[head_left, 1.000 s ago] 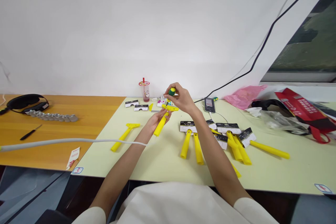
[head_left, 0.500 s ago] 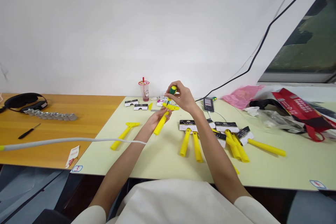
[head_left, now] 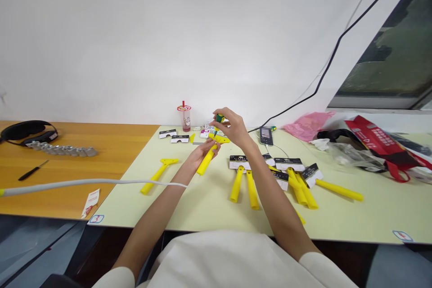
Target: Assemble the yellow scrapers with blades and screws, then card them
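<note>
My left hand (head_left: pixel 201 151) is closed around a yellow plastic scraper (head_left: pixel 207 161), its T-shaped head up and its handle slanting down towards me. Above that head, my right hand (head_left: pixel 233 127) pinches the green-and-yellow handle of a screwdriver (head_left: pixel 219 118). The screwdriver points down at the scraper's head; its tip is too small to make out. Another yellow scraper (head_left: pixel 158 176) lies left of my left forearm, without a card. Several yellow scrapers (head_left: pixel 252 191) with black-and-white cards (head_left: pixel 289 164) on their heads lie to the right, partly behind my right forearm.
Two loose cards (head_left: pixel 180 138) and a lidded cup (head_left: pixel 185 118) stand near the wall. A small screen device (head_left: pixel 266 135) with cables is behind the scrapers. A red bag (head_left: pixel 373 137) and pink plastic (head_left: pixel 308 125) lie right. A black screwdriver (head_left: pixel 30 173) rests on the wooden table.
My right hand has shifted slightly and its fingers have turned on the screwdriver handle, so less of its yellow end shows. The left hand still holds the scraper in place.
</note>
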A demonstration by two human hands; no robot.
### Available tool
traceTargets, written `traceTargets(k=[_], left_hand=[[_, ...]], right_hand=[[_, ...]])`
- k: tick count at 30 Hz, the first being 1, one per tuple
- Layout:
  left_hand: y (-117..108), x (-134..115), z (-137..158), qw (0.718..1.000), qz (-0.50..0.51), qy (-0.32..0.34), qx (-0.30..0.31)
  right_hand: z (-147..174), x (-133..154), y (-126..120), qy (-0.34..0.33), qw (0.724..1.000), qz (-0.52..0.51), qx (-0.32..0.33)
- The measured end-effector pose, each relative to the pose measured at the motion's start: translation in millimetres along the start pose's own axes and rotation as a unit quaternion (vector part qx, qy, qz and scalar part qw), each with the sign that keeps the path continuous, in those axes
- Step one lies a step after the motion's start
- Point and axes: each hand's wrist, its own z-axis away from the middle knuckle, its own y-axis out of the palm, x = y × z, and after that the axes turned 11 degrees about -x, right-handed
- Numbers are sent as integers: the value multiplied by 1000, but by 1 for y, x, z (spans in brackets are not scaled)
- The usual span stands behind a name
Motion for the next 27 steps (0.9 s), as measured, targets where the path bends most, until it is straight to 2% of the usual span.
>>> traceTargets(k=[3,9,16,22,27], left_hand=[[6,-1,6,1000,10,5,-6],[16,-3,24,998,39,57,-11],[9,3,36,993,29,115,14],[3,14,33,991,23,127,28],[-1,21,25,993,21,111,26]], right_hand=[[0,3,1,-15,1000,10,-1],[0,24,-1,-43,998,20,29],[-3,45,-9,-76,996,25,35],[-3,45,-10,-103,993,57,18],[-1,33,-4,-70,996,48,23]])
